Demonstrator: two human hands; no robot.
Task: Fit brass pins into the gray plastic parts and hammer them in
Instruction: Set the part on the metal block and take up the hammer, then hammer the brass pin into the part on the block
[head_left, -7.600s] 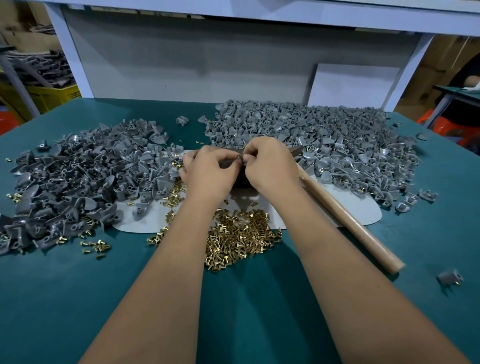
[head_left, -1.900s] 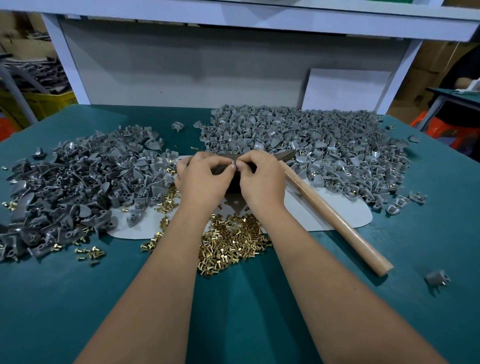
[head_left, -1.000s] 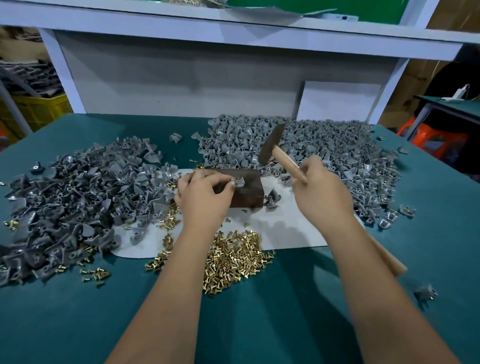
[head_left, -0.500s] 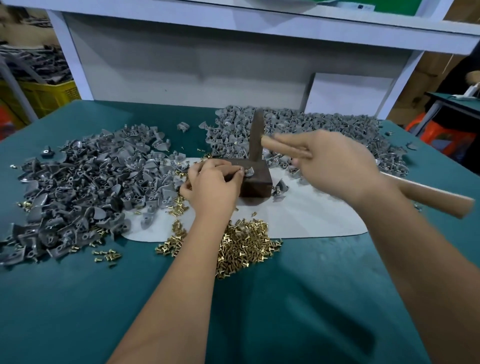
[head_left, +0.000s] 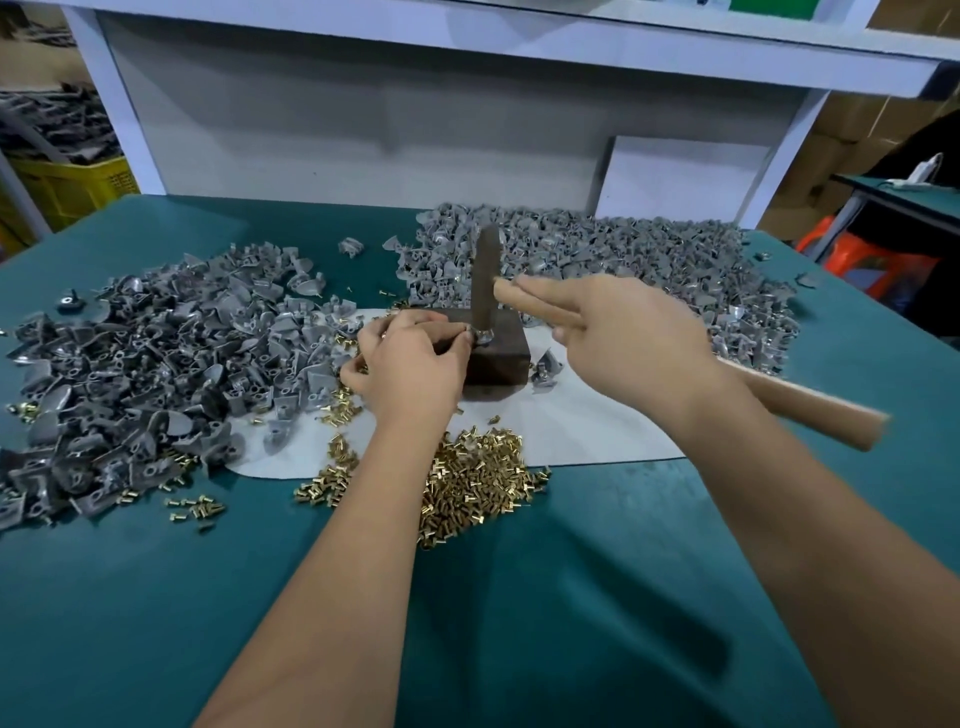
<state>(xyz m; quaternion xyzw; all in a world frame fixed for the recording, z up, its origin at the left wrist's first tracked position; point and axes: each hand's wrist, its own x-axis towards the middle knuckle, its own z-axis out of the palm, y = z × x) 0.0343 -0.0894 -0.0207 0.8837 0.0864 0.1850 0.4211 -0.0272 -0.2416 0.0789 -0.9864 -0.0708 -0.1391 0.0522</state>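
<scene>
Head view: since half a second ago the hammer (head_left: 487, 283), gripped by the right hand (head_left: 618, 338), has come down onto the gray part (head_left: 482, 336) that the left hand (head_left: 410, 358) pinches on the dark block (head_left: 496, 358). Brass pins (head_left: 467, 483) lie nearer; bare teal table (head_left: 597, 597) nearest.

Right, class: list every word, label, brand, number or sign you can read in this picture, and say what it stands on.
None: no readable text on the hammer, the dark block, the gray plastic parts, the brass pins or the yellow crate.
The green board on the top shelf shows no lettering.
</scene>
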